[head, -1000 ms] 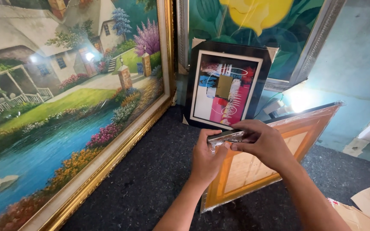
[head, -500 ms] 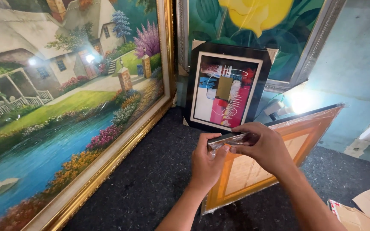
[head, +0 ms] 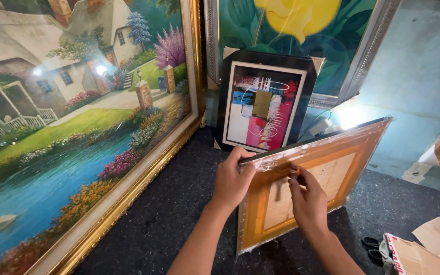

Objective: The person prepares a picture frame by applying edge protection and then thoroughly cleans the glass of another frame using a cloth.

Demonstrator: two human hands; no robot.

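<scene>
We hold a plastic-wrapped picture frame of orange-brown wood tilted on its near lower edge on the dark grey speckled bench, its back towards us, right of the middle of the scene. Our left hand is closed over the frame's upper left corner, fingers curled around the edge. Our right hand lies against the back of the frame, thumb and forefinger pinched on something small at the wrapping; what it is we cannot tell.

Just beyond the frame, a small abstract print in a black frame leans upright at the far side of the bench. Behind it stands a large painting of a yellow flower in a silver frame. On the left, a large gilt-framed landscape painting of a cottage and stream leans at a slant. At the near right lie torn pieces of brown cardboard.
</scene>
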